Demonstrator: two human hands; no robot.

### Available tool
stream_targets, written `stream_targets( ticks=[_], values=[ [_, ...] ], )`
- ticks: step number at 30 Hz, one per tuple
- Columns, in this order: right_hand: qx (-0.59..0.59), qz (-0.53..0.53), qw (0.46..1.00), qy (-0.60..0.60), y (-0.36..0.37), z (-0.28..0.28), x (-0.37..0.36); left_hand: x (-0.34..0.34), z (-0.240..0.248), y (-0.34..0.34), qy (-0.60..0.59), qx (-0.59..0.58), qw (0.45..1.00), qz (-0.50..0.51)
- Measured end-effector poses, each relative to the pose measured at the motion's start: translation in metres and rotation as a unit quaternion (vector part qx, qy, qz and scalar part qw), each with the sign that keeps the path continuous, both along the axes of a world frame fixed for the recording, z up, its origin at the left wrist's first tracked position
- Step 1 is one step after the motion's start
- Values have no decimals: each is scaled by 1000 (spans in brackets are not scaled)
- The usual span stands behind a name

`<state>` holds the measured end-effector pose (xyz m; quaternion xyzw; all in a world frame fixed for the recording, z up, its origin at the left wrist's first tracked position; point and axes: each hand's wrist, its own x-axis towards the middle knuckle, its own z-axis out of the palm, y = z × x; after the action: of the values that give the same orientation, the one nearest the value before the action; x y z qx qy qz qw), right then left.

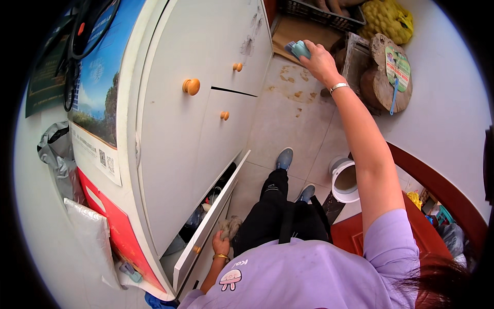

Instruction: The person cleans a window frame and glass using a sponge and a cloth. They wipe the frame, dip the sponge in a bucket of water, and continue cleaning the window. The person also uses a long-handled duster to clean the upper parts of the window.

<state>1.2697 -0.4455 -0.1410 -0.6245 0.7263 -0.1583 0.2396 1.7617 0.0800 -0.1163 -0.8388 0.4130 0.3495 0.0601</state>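
My right hand is stretched out far ahead, its fingers closed round a small teal scrubbing brush with grey-blue bristles at its left end. Beneath and beyond the brush lie a brown cardboard sheet and the tiled floor; it looks held in the air, though the exact gap cannot be judged. Low at my left side, my left hand grips a crumpled grey-brown rag. That hand is close beside the front of a pulled-out white drawer, which holds dark and mixed items that are partly hidden.
A white cabinet with round wooden knobs rises on the left. Brown smears mark the floor tiles. On the right stand a white bucket and a wooden chopping block. A black crate and a yellow net bag sit at the back.
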Motion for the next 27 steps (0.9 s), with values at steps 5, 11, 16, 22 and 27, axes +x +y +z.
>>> stream_targets(
  ticks=[5,11,16,22,27],
  values=[
    [0,-42,999,-28,-13,0,14,-3,2,-2,3,-8,1000,4],
    [93,-151,959,-220,-10,-9,5,-5,-4,0,-8,-9,1000,12],
    [118,-174,922,-324,-5,-21,2,-13,-1,-7,-12,-7,1000,11],
    [-4,-118,977,-180,-10,-29,8,-14,0,-10,-14,-18,1000,-3],
    [-14,-97,982,-164,-19,-18,17,-15,1,-10,-17,-18,1000,-4]
  ],
)
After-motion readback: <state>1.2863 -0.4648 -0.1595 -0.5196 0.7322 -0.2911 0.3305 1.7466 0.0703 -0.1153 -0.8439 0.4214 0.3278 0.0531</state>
